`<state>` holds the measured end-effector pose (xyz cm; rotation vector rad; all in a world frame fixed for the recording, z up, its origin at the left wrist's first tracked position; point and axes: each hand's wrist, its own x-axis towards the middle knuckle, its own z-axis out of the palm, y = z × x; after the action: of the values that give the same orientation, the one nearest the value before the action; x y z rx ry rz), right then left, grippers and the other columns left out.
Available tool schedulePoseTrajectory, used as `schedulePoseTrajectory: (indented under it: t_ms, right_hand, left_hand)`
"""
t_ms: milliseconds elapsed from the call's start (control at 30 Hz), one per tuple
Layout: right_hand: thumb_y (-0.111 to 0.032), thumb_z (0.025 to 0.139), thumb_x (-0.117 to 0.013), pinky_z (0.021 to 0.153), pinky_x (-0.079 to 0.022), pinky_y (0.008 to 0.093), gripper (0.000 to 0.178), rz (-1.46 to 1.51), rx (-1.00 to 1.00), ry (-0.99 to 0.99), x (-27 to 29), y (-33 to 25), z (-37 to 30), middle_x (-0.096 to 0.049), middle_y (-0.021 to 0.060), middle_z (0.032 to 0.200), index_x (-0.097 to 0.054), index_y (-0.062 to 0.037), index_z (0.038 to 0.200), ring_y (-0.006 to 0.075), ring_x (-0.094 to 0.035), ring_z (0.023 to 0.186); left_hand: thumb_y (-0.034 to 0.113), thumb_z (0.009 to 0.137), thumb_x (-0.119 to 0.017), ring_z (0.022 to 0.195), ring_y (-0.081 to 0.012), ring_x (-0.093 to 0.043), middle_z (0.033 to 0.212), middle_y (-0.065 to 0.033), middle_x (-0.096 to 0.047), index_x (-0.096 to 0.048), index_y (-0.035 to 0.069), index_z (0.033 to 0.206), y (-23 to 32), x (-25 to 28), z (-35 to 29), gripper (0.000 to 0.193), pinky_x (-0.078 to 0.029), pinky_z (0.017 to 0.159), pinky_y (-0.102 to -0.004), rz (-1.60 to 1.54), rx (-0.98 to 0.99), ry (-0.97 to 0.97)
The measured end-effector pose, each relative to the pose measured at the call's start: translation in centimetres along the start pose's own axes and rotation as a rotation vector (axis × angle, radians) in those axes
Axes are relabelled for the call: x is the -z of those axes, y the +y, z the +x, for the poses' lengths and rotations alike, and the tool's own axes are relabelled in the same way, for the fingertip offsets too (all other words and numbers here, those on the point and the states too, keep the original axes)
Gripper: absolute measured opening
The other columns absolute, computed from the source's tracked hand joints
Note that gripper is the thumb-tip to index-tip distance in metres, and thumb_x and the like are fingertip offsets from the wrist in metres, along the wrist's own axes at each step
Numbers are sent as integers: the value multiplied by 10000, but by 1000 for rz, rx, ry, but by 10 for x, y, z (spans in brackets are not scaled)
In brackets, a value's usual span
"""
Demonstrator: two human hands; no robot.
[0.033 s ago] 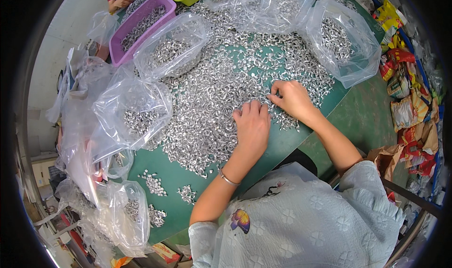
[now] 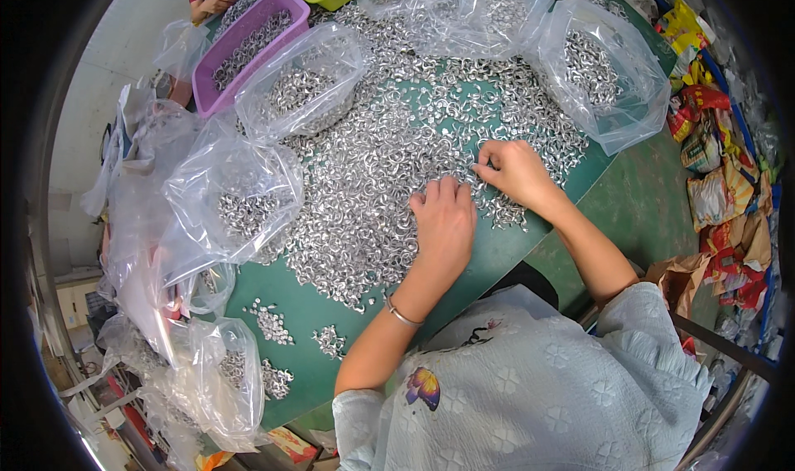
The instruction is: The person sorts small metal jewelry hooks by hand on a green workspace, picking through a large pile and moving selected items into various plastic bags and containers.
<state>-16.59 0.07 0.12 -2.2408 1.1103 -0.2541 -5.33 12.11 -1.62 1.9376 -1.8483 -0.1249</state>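
In the middle of the frame, a wide heap of small, silver, curved metal pieces (image 2: 356, 189) lies on the green tabletop (image 2: 310, 380). The left hand (image 2: 445, 223) rests at the heap's lower right edge, its fingers bent down onto the pieces; I cannot tell if its grip closes on any of them. The right hand (image 2: 520, 175), just to the right and a little higher, has thumb and fingers brought near together above the pieces, but whether this grip contains something is too small to see. Two little piles (image 2: 272, 325) lie at the lower left. A purple basin (image 2: 205, 98) with similar pieces stands at the upper left, and a clear bag (image 2: 633, 119) at the upper right.
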Motion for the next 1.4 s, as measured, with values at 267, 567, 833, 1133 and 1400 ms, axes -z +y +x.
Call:
schedulePoseTrajectory:
  t_ms: [267, 567, 833, 1133, 1400]
  right_hand:
    - [-123, 904, -535, 424, -294, 172, 73, 1440, -250, -342, 15, 40, 4, -532, -3, 738, -552, -53, 915, 40, -431, 554]
    - [-160, 882, -575, 469, -406, 198, 148, 1142, -288, -214, 18, 31, 3, -622, 50, 794, -600, -16, 908, 79, -534, 619]
    - [-279, 709, -717, 561, -475, 412, 237, -144, 263, 150, -6, 12, -25, -643, 106, 776, -650, -77, 812, 301, -620, 684]
    - [-256, 724, -699, 571, -464, 433, 229, -107, 237, 58, -6, 8, -19, -625, 120, 733, -618, -43, 754, 315, -611, 675]
    - [-221, 823, -620, 526, -412, 352, 200, 279, 74, 93, 2, 26, 0, -575, 117, 593, -643, -24, 801, 239, -550, 535]
  left_hand:
    - [100, 778, -597, 847, -220, -479, 848, -40, -512, -613, 75, 879, -2, 0, 2, 106, -313, 748, -386, 78, -20, 19]
    - [52, 767, -598, 807, -211, -517, 829, -54, -544, -621, 65, 812, -11, 6, 14, 52, -344, 708, -348, -40, -67, 42]
    - [8, 892, -484, 809, -174, -626, 966, -152, -631, -543, -51, 1032, -17, 17, 24, 163, -498, 649, -246, -1394, 564, 101]
    - [-41, 881, -456, 949, -222, -604, 1095, -195, -584, -480, -94, 1175, -15, 37, 12, 300, -514, 835, -296, -1695, 802, 50]
    - [-28, 870, -498, 936, -211, -600, 1078, -172, -591, -507, -82, 1151, -13, 35, 5, 286, -508, 826, -280, -1664, 775, 3]
